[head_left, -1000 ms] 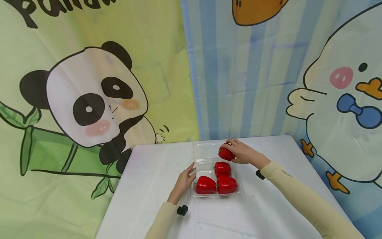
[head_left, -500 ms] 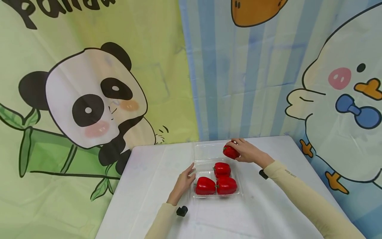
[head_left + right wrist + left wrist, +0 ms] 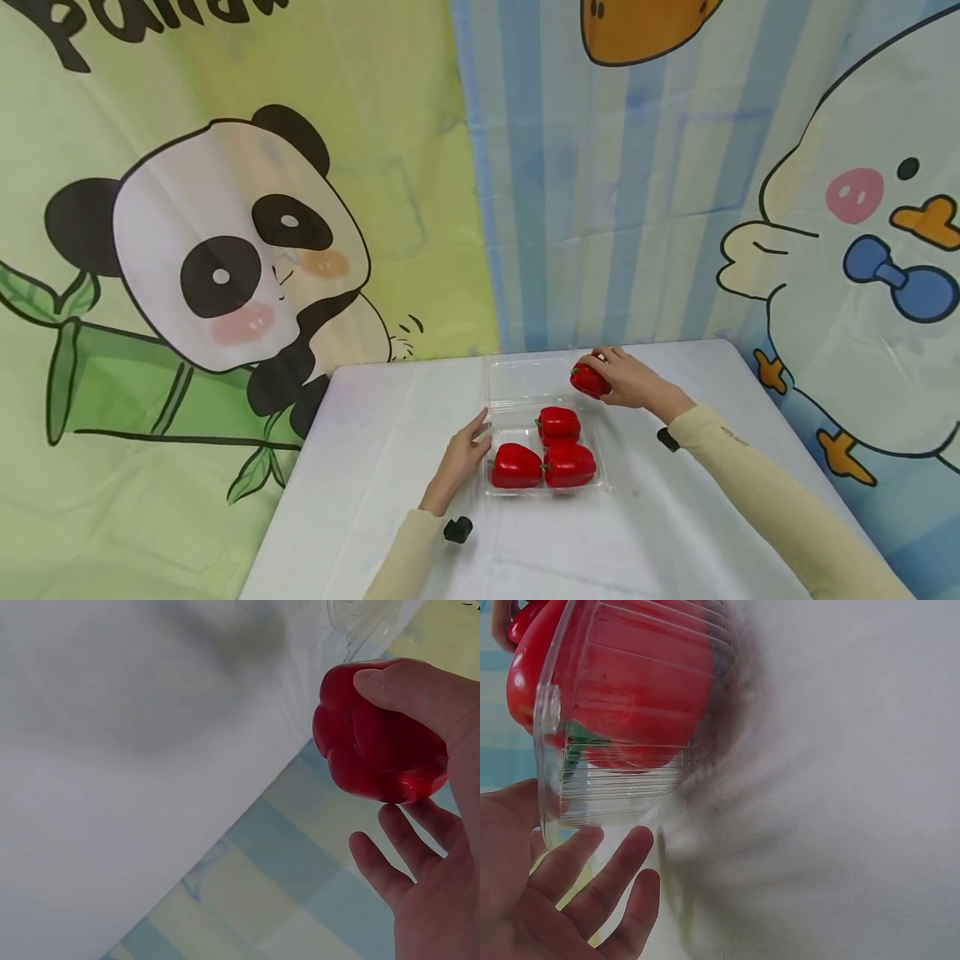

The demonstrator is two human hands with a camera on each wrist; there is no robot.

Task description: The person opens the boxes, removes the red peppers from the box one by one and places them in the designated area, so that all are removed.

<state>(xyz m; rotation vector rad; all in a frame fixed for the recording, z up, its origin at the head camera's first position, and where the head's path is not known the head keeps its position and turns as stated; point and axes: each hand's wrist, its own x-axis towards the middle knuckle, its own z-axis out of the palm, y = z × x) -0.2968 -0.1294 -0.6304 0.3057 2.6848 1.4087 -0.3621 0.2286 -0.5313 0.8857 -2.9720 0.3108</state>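
Observation:
My right hand [image 3: 628, 383] holds a red bell pepper [image 3: 587, 380] above the right end of the open lid. In the right wrist view its lobed end faces the camera, the thumb lying across it. Below, a clear plastic clamshell box [image 3: 540, 492] contains three red bell peppers: one at the back right [image 3: 558, 426], one at the front right [image 3: 570, 464] and one at the front left [image 3: 516, 466]. My left hand [image 3: 459, 462] is at the box's left side, fingers relaxed and spread. The left wrist view has its thumb over the rim and the fingertips [image 3: 639, 838] beside the ribbed wall.
The box's clear lid [image 3: 525, 379] lies folded back towards the far edge of the white table [image 3: 375, 467]. Behind the table hang printed curtains [image 3: 570, 208] with a panda and a duck. Each wrist carries a small black camera [image 3: 458, 529].
My right hand has moved a little to the right with the bell pepper, from over the lid to its right end. The left hand and the box stay where they were.

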